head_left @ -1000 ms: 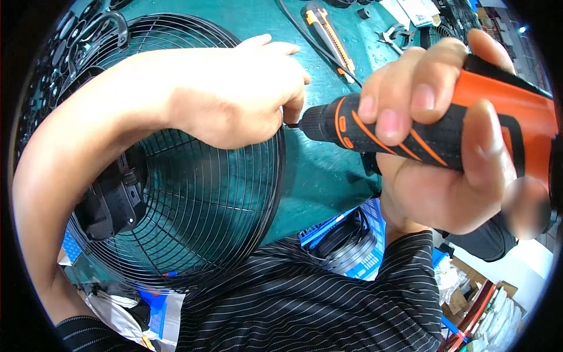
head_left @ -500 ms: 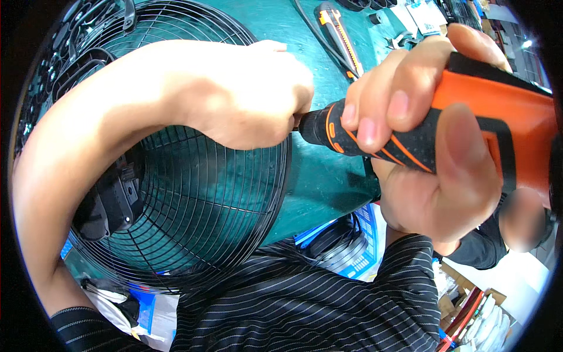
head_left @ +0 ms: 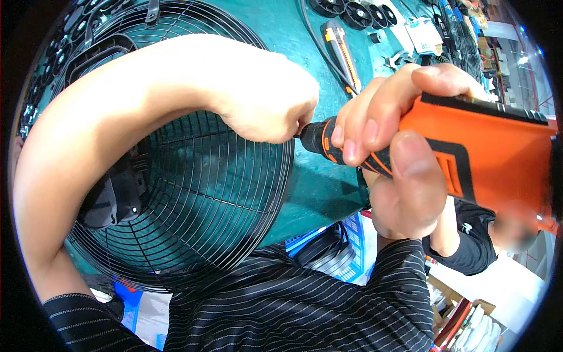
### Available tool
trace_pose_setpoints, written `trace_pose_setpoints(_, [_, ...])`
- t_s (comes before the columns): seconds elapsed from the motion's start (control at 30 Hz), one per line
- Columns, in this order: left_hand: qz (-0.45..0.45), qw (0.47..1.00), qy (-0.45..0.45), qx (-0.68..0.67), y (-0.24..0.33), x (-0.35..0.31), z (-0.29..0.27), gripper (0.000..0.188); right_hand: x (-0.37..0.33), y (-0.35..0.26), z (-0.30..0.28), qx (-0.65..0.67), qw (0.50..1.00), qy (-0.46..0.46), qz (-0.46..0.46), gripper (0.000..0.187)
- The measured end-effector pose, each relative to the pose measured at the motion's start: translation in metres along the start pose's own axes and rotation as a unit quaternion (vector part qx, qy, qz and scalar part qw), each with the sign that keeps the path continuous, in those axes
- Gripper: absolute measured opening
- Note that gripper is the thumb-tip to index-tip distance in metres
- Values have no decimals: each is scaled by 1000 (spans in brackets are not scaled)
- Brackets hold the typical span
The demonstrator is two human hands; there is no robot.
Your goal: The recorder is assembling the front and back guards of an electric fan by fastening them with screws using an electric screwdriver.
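Observation:
My right hand (head_left: 404,182) wraps round the front of an orange-and-black power drill (head_left: 492,155) that lies sideways, its nose pointing left. At that nose my left hand (head_left: 272,97) is closed in a fist; whatever its fingers grip is hidden. Beneath the left hand and forearm lies a large round black wire fan guard (head_left: 240,193), the fist over its right edge. A dark motor unit with a metal bracket (head_left: 120,190) sits at the guard's middle, partly covered by the forearm. The drill's tip disappears at the fist, so its contact cannot be seen.
The green tabletop (head_left: 316,199) carries an orange-and-black utility knife (head_left: 341,53) beside a black cable. Several small round black fans (head_left: 358,14) stand at the back. A blue basket (head_left: 353,258) with black coils is below the near edge. Another person (head_left: 469,249) is at the right.
My right hand and the drill have shifted slightly left and down in the picture, showing more of the drill's body. The left fist stays at the drill's nose, a little higher.

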State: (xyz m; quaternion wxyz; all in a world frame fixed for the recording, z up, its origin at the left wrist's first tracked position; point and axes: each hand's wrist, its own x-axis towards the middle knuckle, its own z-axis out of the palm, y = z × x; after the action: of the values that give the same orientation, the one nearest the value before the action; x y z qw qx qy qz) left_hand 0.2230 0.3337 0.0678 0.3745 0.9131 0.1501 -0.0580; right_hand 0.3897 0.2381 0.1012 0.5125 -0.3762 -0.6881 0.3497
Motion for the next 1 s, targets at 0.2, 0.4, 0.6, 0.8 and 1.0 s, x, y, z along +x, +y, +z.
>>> trace_pose_setpoints(0.2, [44,998,37,-6,-7,-1,6,23,9,-2,13,-5,1000,-12,-23,48])
trace_pose_setpoints(0.4, [60,996,51,-31,-10,-3,6,22,19,-7,13,114,992,-57,19,50])
trace_pose_setpoints(0.6, [24,997,57,-53,-7,2,6,21,36,30,-4,253,947,-191,-52,45])
trace_pose_setpoints(0.8, [35,999,23,-24,-2,-7,-5,21,28,2,12,250,949,-188,-40,41])
trace_pose_setpoints(1.0, [26,999,-33,16,-5,1,-10,23,19,0,10,220,962,-163,-2,41])
